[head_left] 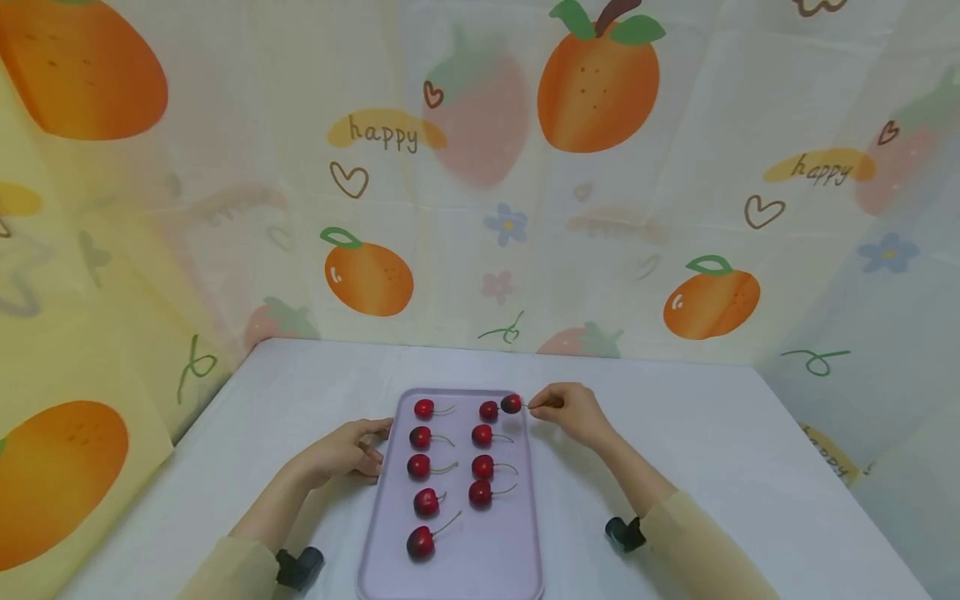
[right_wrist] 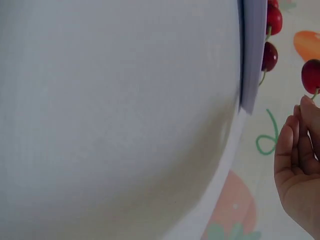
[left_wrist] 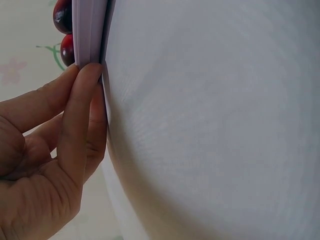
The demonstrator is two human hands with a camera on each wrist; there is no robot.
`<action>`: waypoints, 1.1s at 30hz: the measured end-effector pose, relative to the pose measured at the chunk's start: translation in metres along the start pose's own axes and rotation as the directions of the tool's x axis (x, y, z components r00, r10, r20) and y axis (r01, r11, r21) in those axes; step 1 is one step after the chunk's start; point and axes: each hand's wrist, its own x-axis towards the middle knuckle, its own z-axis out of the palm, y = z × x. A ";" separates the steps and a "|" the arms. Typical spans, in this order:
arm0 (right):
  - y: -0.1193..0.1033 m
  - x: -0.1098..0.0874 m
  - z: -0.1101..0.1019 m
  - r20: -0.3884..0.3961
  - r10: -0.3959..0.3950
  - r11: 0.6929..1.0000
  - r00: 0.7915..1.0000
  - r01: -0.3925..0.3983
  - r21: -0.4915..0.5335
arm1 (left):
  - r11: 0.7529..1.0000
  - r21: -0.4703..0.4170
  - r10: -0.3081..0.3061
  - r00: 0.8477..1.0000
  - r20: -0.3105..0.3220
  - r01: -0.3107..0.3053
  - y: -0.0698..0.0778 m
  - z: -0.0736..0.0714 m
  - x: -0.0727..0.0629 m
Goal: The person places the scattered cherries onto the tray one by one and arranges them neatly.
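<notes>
A lilac tray (head_left: 480, 554) lies on the white table with red cherries in two columns. My left hand (head_left: 342, 452) holds the tray's left edge; in the left wrist view its fingertips (left_wrist: 90, 75) touch the rim. Above the tray's far right corner, my right hand (head_left: 573, 414) pinches the stem of a dark red cherry (head_left: 512, 404). That held cherry (right_wrist: 311, 76) hangs clear of the tray in the right wrist view. Just left of it sits another cherry (head_left: 488, 410), topmost of the right column. The left column runs from a far cherry (head_left: 424, 408) to a near one (head_left: 421, 543).
White table surface (head_left: 675, 400) spreads on both sides of the tray. Behind it hangs a fruit-printed cloth (head_left: 480, 250), which also covers the left and right sides. A small dark device (head_left: 300, 568) sits at the left wrist, another (head_left: 625, 534) at the right.
</notes>
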 end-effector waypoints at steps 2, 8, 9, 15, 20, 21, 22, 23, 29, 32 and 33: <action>-0.004 -0.003 0.002 0.008 -0.003 1.000 1.000 0.003 0.011 | 1.000 0.005 0.001 1.000 0.000 -0.001 0.000 -0.001 0.000; -0.014 -0.014 0.006 0.045 -0.015 1.000 0.999 0.013 0.026 | 1.000 0.019 0.004 1.000 -0.003 -0.004 -0.001 -0.001 0.000; -0.015 -0.015 0.007 0.052 -0.020 0.999 0.998 0.018 0.028 | 1.000 0.019 0.003 1.000 -0.004 -0.003 -0.001 -0.001 0.000; -0.019 -0.026 0.012 0.076 -0.038 0.998 0.996 0.035 0.046 | 1.000 0.024 -0.005 1.000 -0.010 0.005 -0.001 0.000 0.000; -0.022 -0.035 0.015 0.110 -0.047 0.997 0.993 0.040 0.066 | 0.999 0.035 -0.015 1.000 -0.018 0.015 0.000 0.001 0.000; -0.023 -0.037 0.016 0.118 -0.052 0.997 0.992 0.044 0.070 | 0.999 0.035 -0.017 1.000 -0.019 0.017 0.000 0.001 0.000; -0.023 -0.038 0.016 0.124 -0.058 0.996 0.991 0.050 0.072 | 0.999 0.034 -0.019 1.000 -0.021 0.020 0.001 0.001 0.000; -0.024 -0.040 0.017 0.127 -0.063 0.996 0.990 0.055 0.071 | 0.999 0.034 -0.021 1.000 -0.022 0.022 0.001 0.001 0.000; -0.025 -0.048 0.019 0.140 -0.076 0.996 0.987 0.069 0.056 | 0.999 0.033 -0.020 0.999 -0.026 0.020 -0.001 0.001 0.000; -0.027 -0.053 0.020 0.146 -0.084 0.995 0.986 0.075 0.068 | 0.999 0.037 -0.018 1.000 -0.025 0.019 -0.002 0.001 0.001; -0.027 -0.054 0.020 0.150 -0.089 0.994 0.985 0.079 0.073 | 0.999 0.039 -0.017 1.000 -0.024 0.018 -0.002 0.001 0.001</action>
